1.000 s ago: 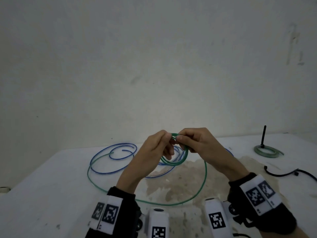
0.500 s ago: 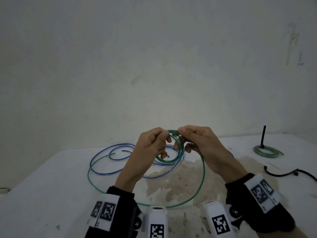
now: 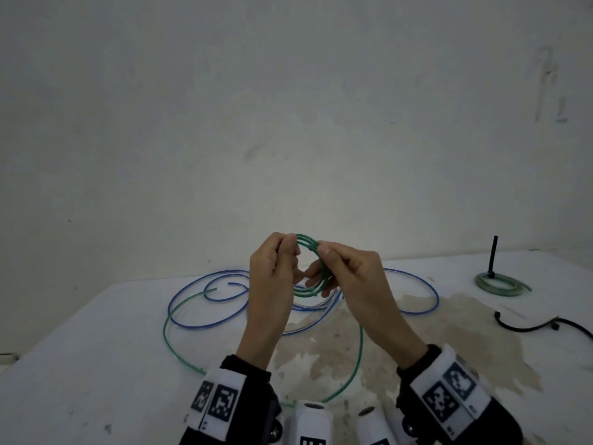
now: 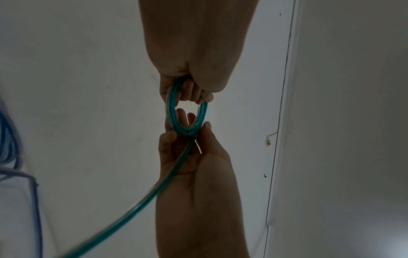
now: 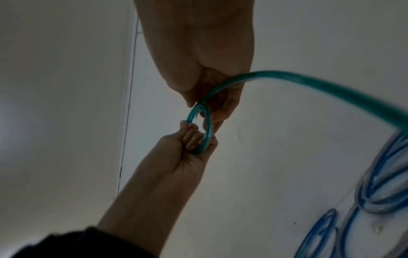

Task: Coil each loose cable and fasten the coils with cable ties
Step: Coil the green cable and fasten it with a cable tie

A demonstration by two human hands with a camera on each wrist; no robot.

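In the head view both hands hold a small coil of green cable [image 3: 312,272] up above the white table [image 3: 96,364]. My left hand [image 3: 290,248] pinches the coil's top left. The right hand [image 3: 324,255] pinches its right side, fingers curled through the ring. The green cable's loose tail [image 3: 360,348] drops from the right hand and sweeps in a wide loop across the table. The left wrist view shows the coil [image 4: 187,113] between my left hand [image 4: 194,87] and the right hand [image 4: 189,137]. In the right wrist view the coil [image 5: 203,127] is gripped the same way.
A long blue cable [image 3: 205,322] lies in loose loops on the table behind the hands. At the far right sits a coiled cable [image 3: 500,284] with a black tie [image 3: 493,255] standing up from it. A black strap [image 3: 532,327] lies nearer the right edge.
Both hands have lifted the green coil a little and turned it more face-on. The right hand has shifted its grip along the ring, and the loose green loop has drawn in slightly.
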